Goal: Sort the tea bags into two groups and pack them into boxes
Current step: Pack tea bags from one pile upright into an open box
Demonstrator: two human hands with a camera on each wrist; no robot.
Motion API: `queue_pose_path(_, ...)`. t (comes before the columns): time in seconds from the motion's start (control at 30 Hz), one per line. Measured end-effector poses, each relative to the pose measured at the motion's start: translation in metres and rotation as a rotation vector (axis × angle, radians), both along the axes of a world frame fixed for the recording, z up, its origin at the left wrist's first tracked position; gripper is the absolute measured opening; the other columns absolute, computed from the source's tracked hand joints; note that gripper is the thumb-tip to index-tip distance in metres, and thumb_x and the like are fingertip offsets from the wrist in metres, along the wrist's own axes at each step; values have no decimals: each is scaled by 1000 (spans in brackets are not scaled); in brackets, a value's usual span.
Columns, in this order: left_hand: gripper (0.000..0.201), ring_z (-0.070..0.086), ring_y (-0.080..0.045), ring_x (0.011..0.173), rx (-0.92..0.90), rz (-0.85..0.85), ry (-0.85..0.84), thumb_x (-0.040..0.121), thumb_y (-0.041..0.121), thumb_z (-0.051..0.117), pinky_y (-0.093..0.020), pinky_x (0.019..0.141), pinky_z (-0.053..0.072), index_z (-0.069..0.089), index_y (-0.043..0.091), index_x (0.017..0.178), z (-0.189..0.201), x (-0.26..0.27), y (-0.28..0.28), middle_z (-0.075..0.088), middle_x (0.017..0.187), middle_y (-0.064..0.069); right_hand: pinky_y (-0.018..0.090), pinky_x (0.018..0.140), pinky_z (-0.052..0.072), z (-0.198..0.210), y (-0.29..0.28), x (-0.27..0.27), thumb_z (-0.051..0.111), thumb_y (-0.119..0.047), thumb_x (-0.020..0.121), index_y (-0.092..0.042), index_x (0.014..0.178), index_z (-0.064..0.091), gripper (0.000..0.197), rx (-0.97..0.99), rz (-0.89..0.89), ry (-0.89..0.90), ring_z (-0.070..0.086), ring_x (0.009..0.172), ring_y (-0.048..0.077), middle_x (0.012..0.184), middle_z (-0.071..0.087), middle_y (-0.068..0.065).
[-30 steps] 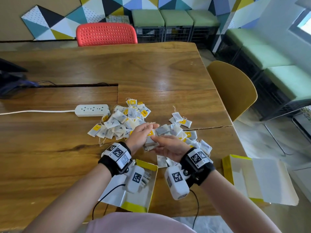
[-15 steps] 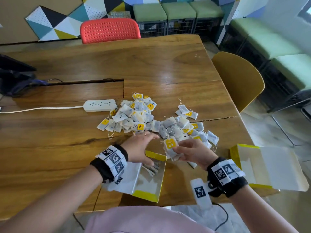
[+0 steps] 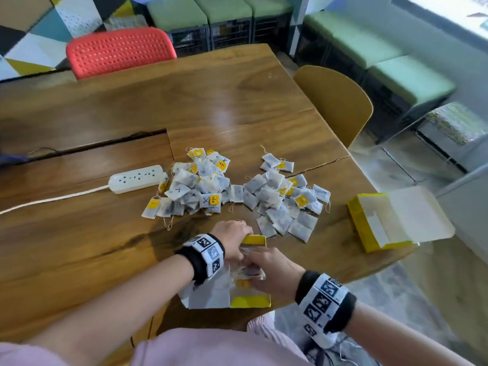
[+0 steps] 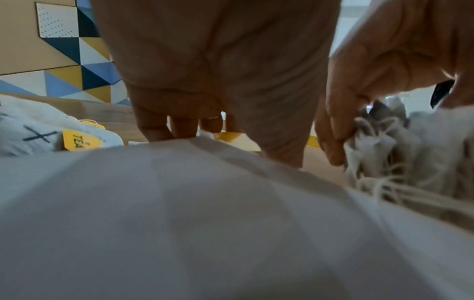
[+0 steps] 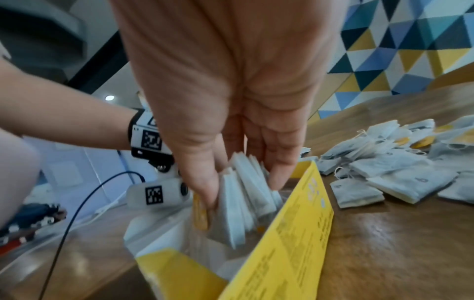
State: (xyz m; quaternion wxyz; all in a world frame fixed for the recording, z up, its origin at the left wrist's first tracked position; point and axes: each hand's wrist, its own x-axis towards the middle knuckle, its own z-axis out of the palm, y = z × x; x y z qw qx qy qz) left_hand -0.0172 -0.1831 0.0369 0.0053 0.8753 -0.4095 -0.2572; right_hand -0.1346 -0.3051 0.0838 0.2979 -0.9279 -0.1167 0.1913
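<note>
Packing was under way at the near edge of the wooden table [image 3: 79,247]. The right hand [image 3: 272,270] reached down into the near yellow box [image 3: 250,301], its thumb and fingers pinching a small stack of tea bags [image 5: 246,194] held on edge, a yellow tag pressed beside the thumb. The left hand [image 3: 232,239] steadied that box at its far end, fingers curled over the yellow end flap [image 3: 254,240]; in the left wrist view the fingertips [image 4: 153,130] pressed on the white flap, close together. Most of the work remained: two heaps lay on the table beyond the box, the pile marked with X [image 3: 195,188] next to the white power strip [image 3: 136,178], and the other pile [image 3: 285,202] just right of it, touching at the middle. The second yellow box [image 3: 369,225] lay open, well apart at the table's right edge, seemingly with nothing packed in it. Next, by my reading, the stack wanted seating snug against the box wall, then a release without dragging strings back out, and a return to the matching pile.
</note>
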Motion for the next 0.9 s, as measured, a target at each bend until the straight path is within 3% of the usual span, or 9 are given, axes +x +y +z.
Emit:
queue_pose_path(0.13, 48, 58, -22, 106, -38, 54, 100, 73, 37, 74, -33, 83, 49, 59, 27, 118, -2, 7, 9, 58, 116, 1, 27, 93, 38, -5, 20, 7, 59, -10, 85, -5, 125, 56, 40, -164, 38, 41, 50, 113, 26, 122, 56, 12)
queue_pose_path(0.33, 36, 61, -21, 99, -133, 111, 186, 77, 34, 74, -32, 84, 50, 66, 24, 110, -1, 18, 31, 67, 109, -1, 39, 89, 50, -28, 36, 18, 66, -20, 82, -7, 125, 53, 47, -353, 25, 90, 53, 111, 30, 121, 53, 12)
queue_pose_path(0.43, 32, 62, -19, 95, -173, 144, 213, 79, 35, 73, -34, 85, 51, 67, 26, 109, -3, 20, 41, 69, 104, 1, 36, 75, 52, -29, 40, 19, 76, -23, 72, -10, 108, 66, 39, -446, 67, -58, 57, 103, 28, 106, 64, 7)
queue_pose_path(0.47, 30, 63, -18, 95, -185, 156, 221, 80, 35, 73, -34, 85, 52, 68, 27, 109, -4, 20, 44, 70, 103, 1, 36, 76, 51, -28, 40, 19, 76, -24, 71, -12, 105, 67, 37, -506, 71, -64, 57, 102, 27, 103, 63, 6)
queue_pose_path(0.53, 26, 63, -17, 94, -221, 181, 226, 81, 33, 72, -35, 84, 54, 68, 28, 106, -6, 20, 49, 70, 101, 3, 39, 88, 47, -31, 38, 19, 67, -23, 80, -13, 115, 60, 37, -570, 65, -18, 50, 108, 27, 111, 55, 7)
queue_pose_path(0.63, 24, 62, -15, 93, -266, 204, 213, 81, 32, 72, -33, 83, 53, 68, 28, 105, -9, 17, 53, 70, 100, 4, 40, 93, 44, -32, 37, 22, 62, -16, 84, -9, 121, 54, 38, -606, 84, 61, 50, 110, 30, 115, 51, 11)
queue_pose_path(0.9, 21, 64, -14, 89, -357, 252, 223, 83, 23, 70, -30, 82, 54, 72, 23, 103, -14, 14, 50, 72, 97, 2, 39, 84, 50, -30, 47, 33, 50, 1, 91, -4, 120, 52, 30, -529, 89, 126, 56, 105, 32, 115, 51, 14)
